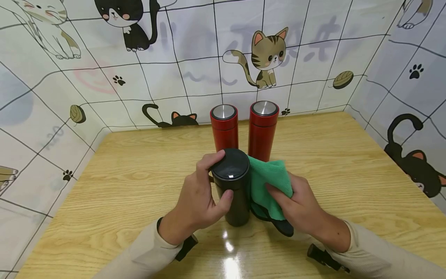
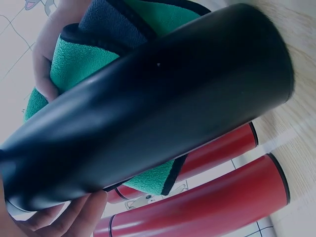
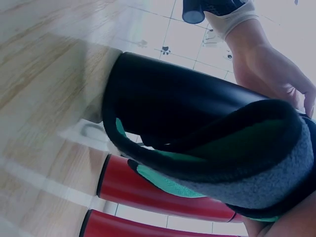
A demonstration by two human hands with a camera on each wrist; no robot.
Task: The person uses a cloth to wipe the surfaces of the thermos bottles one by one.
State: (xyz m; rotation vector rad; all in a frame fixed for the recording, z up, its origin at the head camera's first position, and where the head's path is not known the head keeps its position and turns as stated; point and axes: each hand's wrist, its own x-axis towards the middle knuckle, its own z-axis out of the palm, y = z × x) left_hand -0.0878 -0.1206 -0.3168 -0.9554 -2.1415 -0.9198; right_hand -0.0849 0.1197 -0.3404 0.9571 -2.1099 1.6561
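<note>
A black thermos flask (image 1: 237, 211) with a glossy dark lid (image 1: 230, 166) stands upright on the table. My left hand (image 1: 195, 201) grips it near the top, thumb on the near side and fingers around the left. On the flask's right, my right hand (image 1: 303, 205) pinches a green cloth (image 1: 268, 178) with dark edging and lays it along the flask's side. In the left wrist view the cloth (image 2: 84, 64) shows behind the flask (image 2: 158, 103), on both sides of it. From the right wrist, a grey face of the folded cloth (image 3: 242, 185) faces the camera.
Two red thermos flasks (image 1: 224, 133) (image 1: 263, 135) with silver-topped lids stand side by side just behind the black one. The wooden table (image 1: 146, 162) meets a cat-patterned wall covering (image 1: 195, 77) at the back and sides.
</note>
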